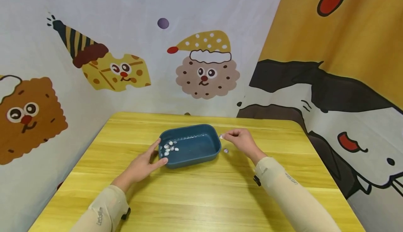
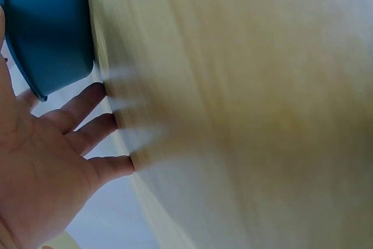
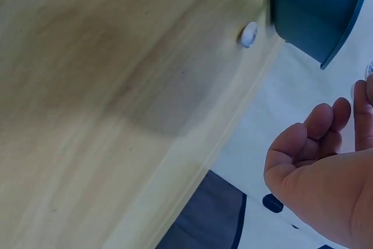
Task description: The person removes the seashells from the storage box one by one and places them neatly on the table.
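While both cream sleeves (image 1: 102,209) carry small grey lettering that seems to begin "Lets", the rest is too small to read. The left hand (image 1: 140,165) steadies one end of the blue tray (image 1: 196,145), its fingers apart and straight. Beside the other end, a loose whitish piece (image 1: 225,150) lies on the bench (image 1: 198,197); its flat oval suits a fingertip pinch across opposite edges. Just past it, the right hand (image 1: 244,142) has its fingers clamped on a shell-like piece (image 1: 221,136), near the tray's rim. That piece should be light, hard and rather slippery, perhaps prone to chipping if dropped. The tray looks like stiff plastic, best held by its end walls; more small pieces (image 1: 167,146) cluster inside, towards the left hand. The cartoon backdrop (image 1: 126,32) behind shows no readable words.
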`<state>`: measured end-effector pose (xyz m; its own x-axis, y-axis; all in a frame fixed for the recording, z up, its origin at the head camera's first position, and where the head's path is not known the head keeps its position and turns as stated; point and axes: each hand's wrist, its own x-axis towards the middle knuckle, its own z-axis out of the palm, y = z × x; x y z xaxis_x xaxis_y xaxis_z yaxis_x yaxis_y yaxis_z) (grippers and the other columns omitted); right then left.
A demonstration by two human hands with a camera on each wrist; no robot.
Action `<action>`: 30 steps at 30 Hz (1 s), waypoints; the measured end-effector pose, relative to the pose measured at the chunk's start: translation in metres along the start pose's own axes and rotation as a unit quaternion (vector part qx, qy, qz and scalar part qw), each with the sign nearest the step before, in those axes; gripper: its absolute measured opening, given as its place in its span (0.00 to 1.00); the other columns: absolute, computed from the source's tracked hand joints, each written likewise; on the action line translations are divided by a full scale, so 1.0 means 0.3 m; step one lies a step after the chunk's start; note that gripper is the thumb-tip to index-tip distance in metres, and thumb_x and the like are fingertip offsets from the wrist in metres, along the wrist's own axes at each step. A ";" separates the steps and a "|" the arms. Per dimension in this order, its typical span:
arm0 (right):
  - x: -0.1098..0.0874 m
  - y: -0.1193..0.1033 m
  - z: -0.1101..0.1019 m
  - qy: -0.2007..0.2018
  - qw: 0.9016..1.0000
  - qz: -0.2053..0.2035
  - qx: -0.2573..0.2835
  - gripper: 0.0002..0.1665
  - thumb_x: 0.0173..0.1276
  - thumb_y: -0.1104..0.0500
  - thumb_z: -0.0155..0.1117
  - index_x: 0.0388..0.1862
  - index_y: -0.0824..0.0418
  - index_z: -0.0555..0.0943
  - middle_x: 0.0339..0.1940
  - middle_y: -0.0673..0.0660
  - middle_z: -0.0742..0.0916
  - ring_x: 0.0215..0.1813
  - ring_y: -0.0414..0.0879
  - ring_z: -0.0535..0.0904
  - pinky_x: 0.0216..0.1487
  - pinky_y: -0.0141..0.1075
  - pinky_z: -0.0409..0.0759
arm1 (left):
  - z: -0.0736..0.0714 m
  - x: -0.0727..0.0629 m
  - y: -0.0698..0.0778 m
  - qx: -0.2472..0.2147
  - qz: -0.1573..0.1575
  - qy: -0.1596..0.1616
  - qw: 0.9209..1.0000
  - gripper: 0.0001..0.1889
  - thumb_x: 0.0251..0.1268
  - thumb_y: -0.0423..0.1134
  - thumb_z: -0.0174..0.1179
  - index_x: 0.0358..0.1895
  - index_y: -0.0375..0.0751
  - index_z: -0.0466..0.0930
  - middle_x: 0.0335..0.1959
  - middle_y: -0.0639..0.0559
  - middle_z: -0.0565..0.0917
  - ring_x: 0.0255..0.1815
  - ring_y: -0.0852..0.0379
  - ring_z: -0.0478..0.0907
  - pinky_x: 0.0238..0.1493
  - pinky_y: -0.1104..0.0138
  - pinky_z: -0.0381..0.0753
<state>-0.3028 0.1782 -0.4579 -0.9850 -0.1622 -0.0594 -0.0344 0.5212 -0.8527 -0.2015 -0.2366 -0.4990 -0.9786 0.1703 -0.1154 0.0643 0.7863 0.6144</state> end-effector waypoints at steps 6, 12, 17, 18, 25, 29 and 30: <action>-0.013 0.027 -0.007 0.000 1.000 0.004 0.000 0.15 0.74 0.43 0.74 0.47 0.51 0.94 0.52 0.52 0.93 0.57 0.49 0.85 0.59 0.44 0.82 | 0.001 0.003 -0.005 0.004 0.004 0.001 1.000 0.51 0.74 0.76 0.52 0.89 0.68 0.34 0.81 0.31 0.68 0.77 0.22 0.69 0.72 0.26 0.68; -0.023 0.056 -0.013 -0.007 1.000 0.015 -0.004 0.16 0.74 0.43 0.74 0.47 0.52 0.93 0.52 0.51 0.93 0.52 0.49 0.81 0.52 0.40 0.78 | 0.001 0.002 -0.004 0.002 0.006 0.000 1.000 0.51 0.74 0.75 0.52 0.89 0.67 0.35 0.81 0.31 0.68 0.77 0.22 0.70 0.72 0.27 0.69; -0.030 0.081 -0.014 -0.006 1.000 0.026 -0.016 0.14 0.73 0.44 0.75 0.45 0.51 0.94 0.52 0.52 0.92 0.51 0.49 0.81 0.50 0.38 0.78 | 0.002 0.004 -0.002 0.004 0.006 0.000 1.000 0.51 0.74 0.75 0.52 0.89 0.67 0.34 0.81 0.31 0.68 0.77 0.23 0.70 0.71 0.27 0.69; -0.032 0.086 -0.014 -0.007 0.999 0.025 -0.019 0.13 0.73 0.45 0.74 0.45 0.51 0.94 0.52 0.52 0.92 0.51 0.49 0.82 0.50 0.38 0.78 | 0.002 0.004 -0.002 0.005 0.006 0.000 1.000 0.51 0.74 0.75 0.52 0.89 0.68 0.34 0.81 0.31 0.68 0.77 0.22 0.70 0.71 0.27 0.69; -0.045 0.125 -0.009 -0.020 0.999 0.018 -0.039 0.12 0.74 0.47 0.74 0.44 0.54 0.94 0.49 0.51 0.93 0.45 0.48 0.79 0.46 0.38 0.76 | 0.001 0.004 -0.001 0.005 0.008 -0.002 1.000 0.51 0.75 0.75 0.52 0.89 0.67 0.34 0.81 0.31 0.67 0.78 0.22 0.69 0.72 0.26 0.68; -0.046 0.138 -0.008 -0.026 0.999 0.019 -0.044 0.12 0.74 0.48 0.74 0.44 0.54 0.94 0.46 0.50 0.94 0.44 0.47 0.78 0.45 0.38 0.74 | -0.001 0.000 0.003 0.004 0.005 -0.004 1.000 0.51 0.75 0.75 0.52 0.89 0.67 0.34 0.82 0.30 0.67 0.78 0.22 0.68 0.72 0.26 0.68; -0.046 0.140 -0.008 -0.027 0.998 0.018 -0.048 0.11 0.74 0.48 0.75 0.43 0.54 0.94 0.46 0.50 0.94 0.44 0.47 0.78 0.45 0.37 0.74 | -0.002 -0.001 0.005 0.004 0.004 -0.004 1.000 0.51 0.75 0.75 0.52 0.89 0.67 0.34 0.82 0.30 0.66 0.78 0.21 0.68 0.72 0.26 0.68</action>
<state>-0.2911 0.2043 -0.4918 -0.9754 -0.1860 -0.1187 -0.0187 0.6056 -0.7956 -0.2012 -0.2358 -0.4977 -0.9764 0.1819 -0.1166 0.0743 0.7897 0.6090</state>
